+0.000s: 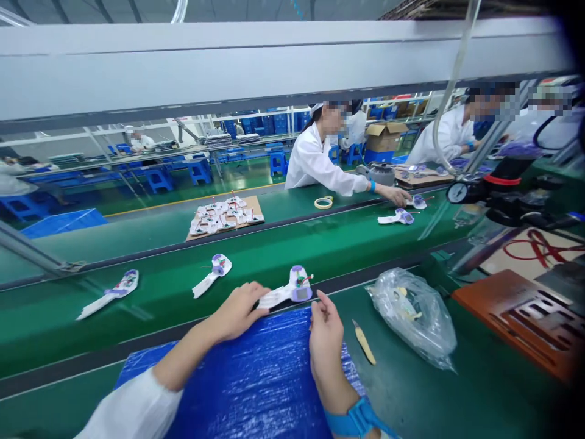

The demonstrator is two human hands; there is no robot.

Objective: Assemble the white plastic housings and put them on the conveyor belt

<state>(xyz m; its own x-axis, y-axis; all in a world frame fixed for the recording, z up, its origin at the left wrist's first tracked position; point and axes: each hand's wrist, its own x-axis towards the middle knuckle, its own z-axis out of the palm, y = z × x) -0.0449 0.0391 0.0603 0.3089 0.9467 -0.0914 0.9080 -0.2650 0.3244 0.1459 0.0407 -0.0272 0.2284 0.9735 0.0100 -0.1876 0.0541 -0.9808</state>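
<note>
A white-and-purple gun-shaped device shell [300, 294] lies at the near edge of the green conveyor belt, with a small green circuit board and red wire on it. My left hand [240, 311] pinches the end of its white handle between thumb and fingers. Close to its purple end is my right hand [326, 332], fingers loosely curled and apart, with nothing visible between them. Below both hands a shiny blue mat [247, 378] covers the bench. A blue wrist strap [354, 419] is on my right wrist.
Similar shells [218, 268] ride the belt [169, 262] to the left. Right of the mat lie a yellow-handled pointed tool [364, 344], a clear plastic bag [414, 317] and an orange fixture [516, 323]. Across, a co-worker's hand [395, 195] touches another shell. A pressure gauge [457, 192] hangs right.
</note>
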